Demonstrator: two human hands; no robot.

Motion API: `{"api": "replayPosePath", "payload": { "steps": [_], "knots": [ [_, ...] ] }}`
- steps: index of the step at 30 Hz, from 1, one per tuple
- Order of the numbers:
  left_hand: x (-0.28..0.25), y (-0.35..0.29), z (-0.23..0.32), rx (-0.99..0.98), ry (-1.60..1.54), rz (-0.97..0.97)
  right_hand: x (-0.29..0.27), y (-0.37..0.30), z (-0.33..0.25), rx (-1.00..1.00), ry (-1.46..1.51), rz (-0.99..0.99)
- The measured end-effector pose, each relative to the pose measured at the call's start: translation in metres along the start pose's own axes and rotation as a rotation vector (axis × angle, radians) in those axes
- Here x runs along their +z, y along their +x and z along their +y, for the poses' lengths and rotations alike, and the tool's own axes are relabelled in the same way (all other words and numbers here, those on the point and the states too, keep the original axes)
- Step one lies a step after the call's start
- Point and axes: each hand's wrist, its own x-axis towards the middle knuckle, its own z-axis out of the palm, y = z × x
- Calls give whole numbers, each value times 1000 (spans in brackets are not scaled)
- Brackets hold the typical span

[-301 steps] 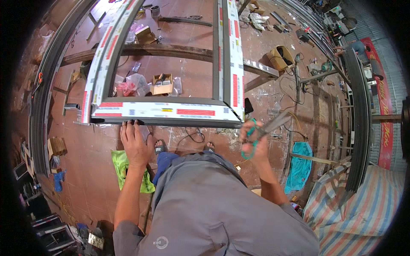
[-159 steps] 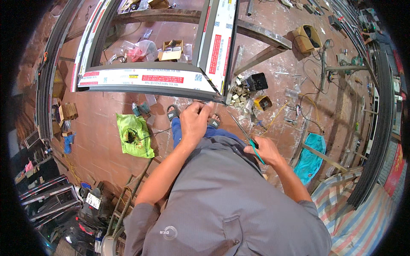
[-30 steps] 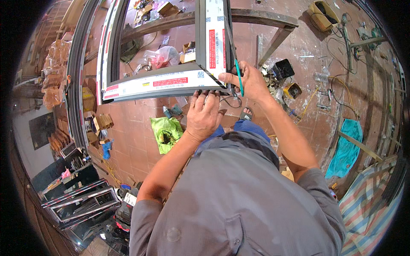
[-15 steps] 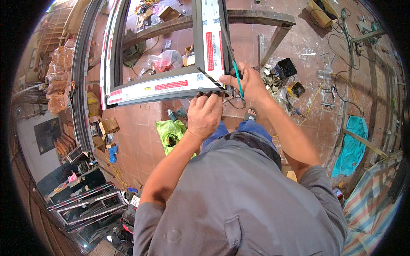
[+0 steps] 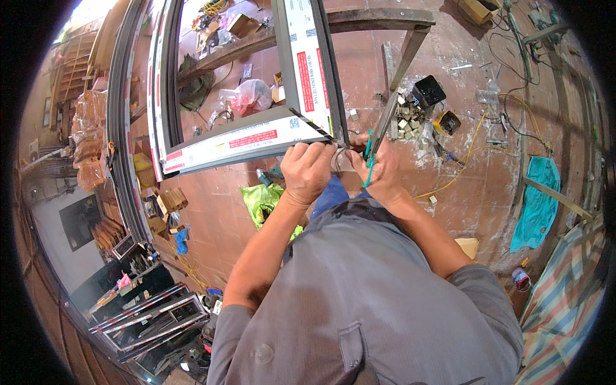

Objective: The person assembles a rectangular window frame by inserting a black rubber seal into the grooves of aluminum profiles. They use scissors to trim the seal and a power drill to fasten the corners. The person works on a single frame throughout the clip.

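Observation:
A dark window frame (image 5: 228, 145) covered in white-and-red protective film lies in front of me, its near right corner by my hands. My left hand (image 5: 307, 170) is closed at that corner, fingertips pinched on a thin dark rubber strip (image 5: 336, 160) that loops between my hands. In my right hand (image 5: 385, 174), just right of the corner, is a pair of scissors (image 5: 369, 160) with teal handles, its blades pointing up and away from me. My right thumb and forefinger reach toward the strip; whether they touch it is hard to tell.
A wooden trestle (image 5: 378, 20) supports the frame. Offcuts (image 5: 410, 122) lie on the floor beside a black bin (image 5: 428, 91). Long dark profiles (image 5: 122, 115) stand at left. A lime-green bag (image 5: 262, 200) lies near my feet, a teal cloth (image 5: 538, 202) at right.
The scissors have swung from beside the frame's right edge to the right of the corner, blades now clear of it. My right hand has turned and drawn nearer to me; my left stays at the corner.

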Motion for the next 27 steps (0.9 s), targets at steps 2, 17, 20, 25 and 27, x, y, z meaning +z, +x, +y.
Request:
{"api": "replayPosePath", "payload": {
  "steps": [2, 17, 20, 25, 27],
  "knots": [
    [0, 2, 2, 10, -1, 3, 3, -5, 8, -2, 25, -9],
    [-4, -3, -2, -27, -35, -59, 19, -3, 17, -13, -36, 88],
    [-4, -3, -3, -12, -17, -40, 13, 7, 4, 70, 11, 47],
    [3, -5, -3, -4, -22, 36, 5, 18, -6, 339, 328, -43],
    [0, -5, -3, 16, -20, 5, 4, 21, -9, 382, 436, -40]
  ]
}}
